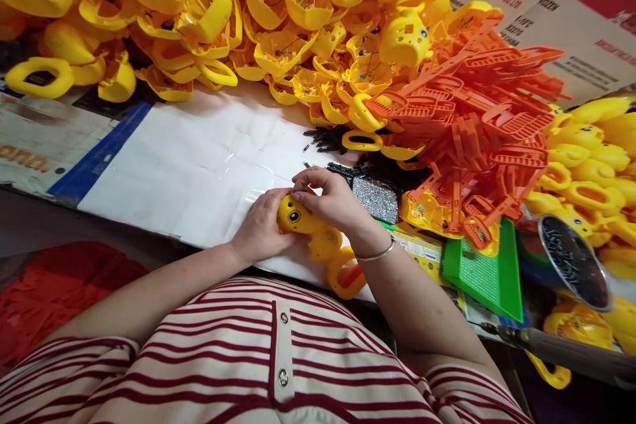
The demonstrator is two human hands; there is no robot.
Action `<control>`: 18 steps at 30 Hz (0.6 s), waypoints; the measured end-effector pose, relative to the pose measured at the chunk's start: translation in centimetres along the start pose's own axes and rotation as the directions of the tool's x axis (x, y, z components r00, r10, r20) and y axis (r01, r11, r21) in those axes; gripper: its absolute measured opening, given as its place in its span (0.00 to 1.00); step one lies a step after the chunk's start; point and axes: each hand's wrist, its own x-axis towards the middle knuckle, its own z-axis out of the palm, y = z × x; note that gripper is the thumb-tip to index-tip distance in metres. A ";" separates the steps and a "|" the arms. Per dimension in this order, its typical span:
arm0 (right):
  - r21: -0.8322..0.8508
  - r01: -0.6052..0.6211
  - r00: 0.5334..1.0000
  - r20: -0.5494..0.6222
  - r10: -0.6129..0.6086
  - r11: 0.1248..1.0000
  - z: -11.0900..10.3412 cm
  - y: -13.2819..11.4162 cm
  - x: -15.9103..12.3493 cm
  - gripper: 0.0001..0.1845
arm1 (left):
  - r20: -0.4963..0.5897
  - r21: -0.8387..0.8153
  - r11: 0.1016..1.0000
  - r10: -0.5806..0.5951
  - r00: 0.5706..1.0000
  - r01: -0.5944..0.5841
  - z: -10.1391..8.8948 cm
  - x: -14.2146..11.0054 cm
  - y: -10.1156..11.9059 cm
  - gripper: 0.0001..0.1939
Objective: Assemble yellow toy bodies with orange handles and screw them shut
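A yellow plastic duck toy [325,244] with a printed eye and a ring-shaped end lies between my hands near the table's front edge. My left hand [262,225] is wrapped round the side of its head. Over the top of the head, the thumb and bent fingers of my right hand [325,197] press together. Whether a small part sits in that pinch is hidden. Just beyond my right hand lie small black parts [325,139] in a loose heap. A box of small silvery pieces [375,200], probably screws, stands beside my right wrist.
Yellow shell halves [288,6], some with wires, pile up along the back. Orange plastic parts [462,119] heap at the right, above a green tray [487,278]. A tub of dark pieces [574,262] and a power driver [571,344] are at the far right.
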 end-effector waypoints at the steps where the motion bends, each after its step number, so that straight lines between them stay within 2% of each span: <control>1: 0.031 -0.027 1.000 0.008 0.027 0.999 0.0 0.1 0.0 0.01 | 0.004 0.001 1.000 0.000 1.000 0.000 0.0 0.0 0.0 0.40; 5: 0.203 -0.107 0.994 0.037 0.101 0.973 0.2 0.1 -0.3 0.06 | -0.003 0.020 1.000 -0.003 1.000 0.003 0.0 -0.1 0.0 0.41; 8: 0.220 -0.022 0.995 -0.089 0.042 0.975 -0.9 1.0 -0.8 0.14 | -0.002 0.033 0.999 0.014 1.000 -0.014 0.0 -0.2 -0.1 0.43; 10: 0.104 0.001 0.968 -0.250 0.025 0.995 -2.7 2.8 -1.3 0.16 | 0.000 0.043 0.999 0.021 1.000 -0.021 0.1 -0.3 -0.2 0.45; 12: -0.090 -0.114 0.920 -0.384 0.071 0.989 -4.8 5.4 -2.2 0.14 | -0.001 0.047 0.999 0.014 1.000 -0.013 0.1 -0.4 -0.4 0.47; 15: -0.389 -0.353 0.879 -0.450 0.159 0.851 -7.0 9.8 -3.7 0.11 | -0.026 0.036 0.999 -0.022 0.999 0.023 0.0 -0.5 -0.6 0.45; 17: -0.512 -0.397 0.874 -0.466 0.142 0.762 -7.4 12.1 -4.5 0.10 | -0.052 0.030 0.999 -0.037 0.998 0.039 -0.1 -0.5 -0.6 0.42; 18: -0.533 -0.388 0.872 -0.476 0.112 0.752 -7.3 12.9 -4.8 0.09 | -0.062 0.029 0.999 -0.039 0.997 0.041 -0.2 -0.4 -0.6 0.42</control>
